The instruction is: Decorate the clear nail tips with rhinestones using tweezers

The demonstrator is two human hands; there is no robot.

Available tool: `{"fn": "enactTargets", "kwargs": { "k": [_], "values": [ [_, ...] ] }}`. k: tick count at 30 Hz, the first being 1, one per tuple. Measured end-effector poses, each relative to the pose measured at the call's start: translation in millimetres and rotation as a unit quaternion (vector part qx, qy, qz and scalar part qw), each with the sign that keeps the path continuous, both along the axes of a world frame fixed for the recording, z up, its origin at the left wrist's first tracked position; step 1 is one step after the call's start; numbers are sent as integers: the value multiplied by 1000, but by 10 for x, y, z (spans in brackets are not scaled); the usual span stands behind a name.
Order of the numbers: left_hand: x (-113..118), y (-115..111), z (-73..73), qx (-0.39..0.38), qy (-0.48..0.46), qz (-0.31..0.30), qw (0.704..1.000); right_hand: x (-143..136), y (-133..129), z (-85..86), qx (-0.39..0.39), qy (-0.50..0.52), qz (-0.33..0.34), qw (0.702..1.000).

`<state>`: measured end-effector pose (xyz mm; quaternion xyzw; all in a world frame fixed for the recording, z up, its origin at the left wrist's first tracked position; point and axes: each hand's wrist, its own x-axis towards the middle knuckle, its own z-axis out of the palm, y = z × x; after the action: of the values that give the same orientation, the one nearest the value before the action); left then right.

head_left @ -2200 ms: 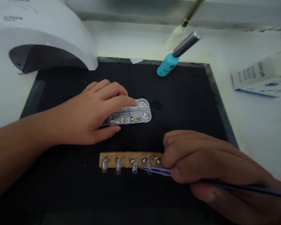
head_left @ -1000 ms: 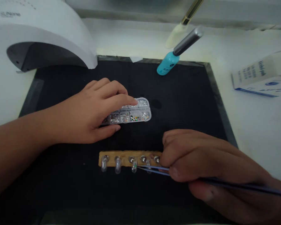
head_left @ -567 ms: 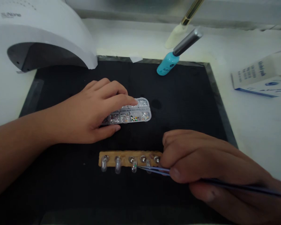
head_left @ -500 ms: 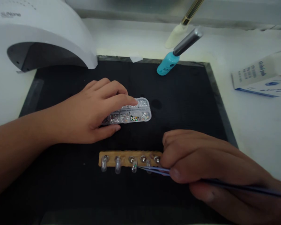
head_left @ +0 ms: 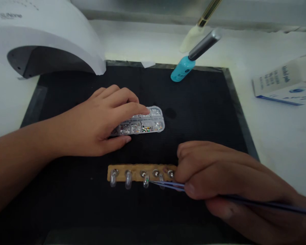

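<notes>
Tweezers (head_left: 169,184), pinched in the right hand (head_left: 219,172), point left, tips just beside the green-flecked clear nail (head_left: 146,182), while the left hand (head_left: 105,117) grips the farther tray (head_left: 153,119).

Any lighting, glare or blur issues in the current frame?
All in the head view: dim light, with the black mat losing detail toward the bottom; small highlights on the metal studs; soft, hard-to-read small lettering on the white box.
</notes>
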<state>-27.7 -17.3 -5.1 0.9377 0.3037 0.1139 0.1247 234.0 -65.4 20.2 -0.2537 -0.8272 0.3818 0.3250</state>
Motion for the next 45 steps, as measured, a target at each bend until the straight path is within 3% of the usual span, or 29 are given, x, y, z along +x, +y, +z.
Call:
{"fn": "enactTargets", "kwargs": {
  "k": [4, 14, 29, 32, 39, 45],
  "values": [
    [2, 6, -2, -2, 2, 5, 1000, 108, -40, -51, -44, -42, 39, 997],
    [7, 16, 0, -6, 2, 0, 1000, 124, -7, -71, -31, -41, 61, 997],
    [13, 2, 8, -19, -6, 4, 1000, 67, -41, -70, -162, 71, -6, 984],
    [9, 4, 16, -21, -10, 6, 1000, 84, -28, -141, -164, 128, -25, 978],
    [20, 45, 90, -32, -13, -9, 999, 116, 28, -314, -132, 240, 8, 962],
    [98, -15, 135, -31, 7, 34, 999, 69, 48, -321, -91, 233, -35, 968]
  ]
}}
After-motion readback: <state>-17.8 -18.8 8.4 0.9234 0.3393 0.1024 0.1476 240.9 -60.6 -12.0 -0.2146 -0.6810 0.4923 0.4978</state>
